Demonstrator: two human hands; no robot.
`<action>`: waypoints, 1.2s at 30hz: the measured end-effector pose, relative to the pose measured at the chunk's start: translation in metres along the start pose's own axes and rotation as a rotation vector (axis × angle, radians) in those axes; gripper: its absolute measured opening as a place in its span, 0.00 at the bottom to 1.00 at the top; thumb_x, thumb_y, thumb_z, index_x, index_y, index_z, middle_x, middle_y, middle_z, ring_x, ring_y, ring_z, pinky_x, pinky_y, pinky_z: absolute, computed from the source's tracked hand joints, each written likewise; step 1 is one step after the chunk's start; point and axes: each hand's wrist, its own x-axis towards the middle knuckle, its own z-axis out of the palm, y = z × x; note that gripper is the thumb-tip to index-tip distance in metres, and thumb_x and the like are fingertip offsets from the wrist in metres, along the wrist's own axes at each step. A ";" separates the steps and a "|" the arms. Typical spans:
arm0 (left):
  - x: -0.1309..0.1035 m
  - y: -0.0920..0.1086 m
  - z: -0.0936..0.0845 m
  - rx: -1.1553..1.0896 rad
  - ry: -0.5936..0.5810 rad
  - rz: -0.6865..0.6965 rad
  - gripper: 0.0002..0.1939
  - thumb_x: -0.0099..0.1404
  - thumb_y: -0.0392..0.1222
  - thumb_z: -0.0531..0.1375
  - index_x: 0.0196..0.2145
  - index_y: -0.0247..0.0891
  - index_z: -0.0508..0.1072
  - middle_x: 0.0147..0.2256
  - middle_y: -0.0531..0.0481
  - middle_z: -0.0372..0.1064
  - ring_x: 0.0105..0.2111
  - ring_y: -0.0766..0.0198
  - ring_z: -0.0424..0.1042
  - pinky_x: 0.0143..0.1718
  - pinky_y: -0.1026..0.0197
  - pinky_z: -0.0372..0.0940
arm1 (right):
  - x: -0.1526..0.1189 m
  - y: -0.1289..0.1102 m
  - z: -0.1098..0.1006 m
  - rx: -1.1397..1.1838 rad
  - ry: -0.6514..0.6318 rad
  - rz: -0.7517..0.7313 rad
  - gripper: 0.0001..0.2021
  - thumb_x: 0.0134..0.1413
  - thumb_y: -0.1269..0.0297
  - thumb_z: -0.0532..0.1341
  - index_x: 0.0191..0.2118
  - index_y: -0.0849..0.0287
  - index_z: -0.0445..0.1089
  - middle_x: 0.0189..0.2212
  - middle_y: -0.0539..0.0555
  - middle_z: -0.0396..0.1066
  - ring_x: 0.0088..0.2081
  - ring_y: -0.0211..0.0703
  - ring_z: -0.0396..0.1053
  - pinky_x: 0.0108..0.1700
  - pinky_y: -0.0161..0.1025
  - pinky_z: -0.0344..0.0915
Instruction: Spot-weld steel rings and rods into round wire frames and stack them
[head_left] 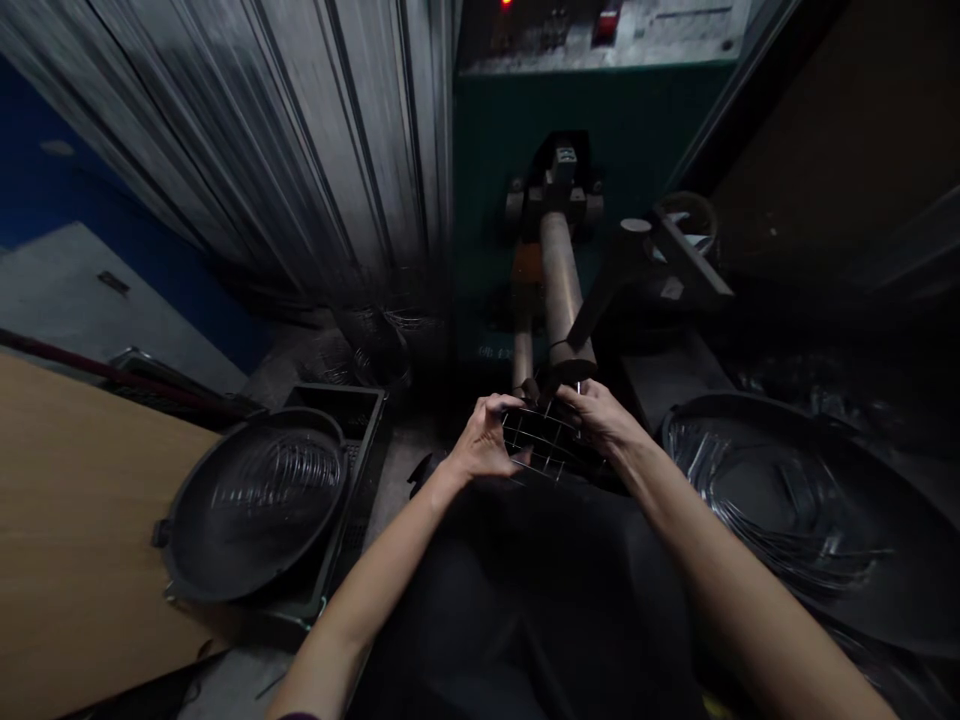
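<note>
A small wire grid (541,436) is held between my two hands, just below the end of a machine's thick metal arm (561,280). My left hand (486,440) grips the grid's left side, with the fingers on top and the thumb at the lower edge. At the grid's upper right, my right hand (592,412) is closed on it, close under the tip of the arm. A thinner rod (523,350) runs beside the thick arm on its left. The fingertips of my right hand are partly hidden in shadow.
On the left, a round black pan (255,560) with curved wires rests on a dark crate (367,400). A larger black pan (900,560) with bundled wire rings is on the right. The green machine body (495,130) stands ahead, with a handwheel (686,215) at its right.
</note>
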 end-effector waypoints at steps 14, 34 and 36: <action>0.004 -0.009 -0.001 -0.025 -0.024 -0.046 0.33 0.44 0.37 0.66 0.47 0.40 0.58 0.44 0.45 0.64 0.44 0.56 0.67 0.48 0.50 0.62 | 0.011 0.007 0.001 -0.029 0.018 -0.021 0.21 0.31 0.49 0.69 0.29 0.55 0.63 0.12 0.42 0.55 0.12 0.30 0.47 0.13 0.32 0.43; 0.007 -0.025 -0.008 0.137 0.033 -0.004 0.42 0.45 0.37 0.65 0.55 0.40 0.48 0.42 0.47 0.63 0.44 0.56 0.67 0.51 0.46 0.60 | 0.017 0.004 0.007 0.307 0.332 0.019 0.09 0.49 0.64 0.61 0.25 0.60 0.61 0.15 0.44 0.59 0.14 0.26 0.51 0.16 0.26 0.51; 0.003 -0.029 -0.008 0.126 0.061 -0.006 0.42 0.46 0.37 0.65 0.54 0.40 0.47 0.41 0.47 0.62 0.45 0.56 0.66 0.50 0.47 0.60 | 0.016 0.002 0.008 0.318 0.311 0.023 0.09 0.48 0.65 0.61 0.24 0.61 0.61 0.16 0.45 0.60 0.15 0.26 0.52 0.16 0.25 0.51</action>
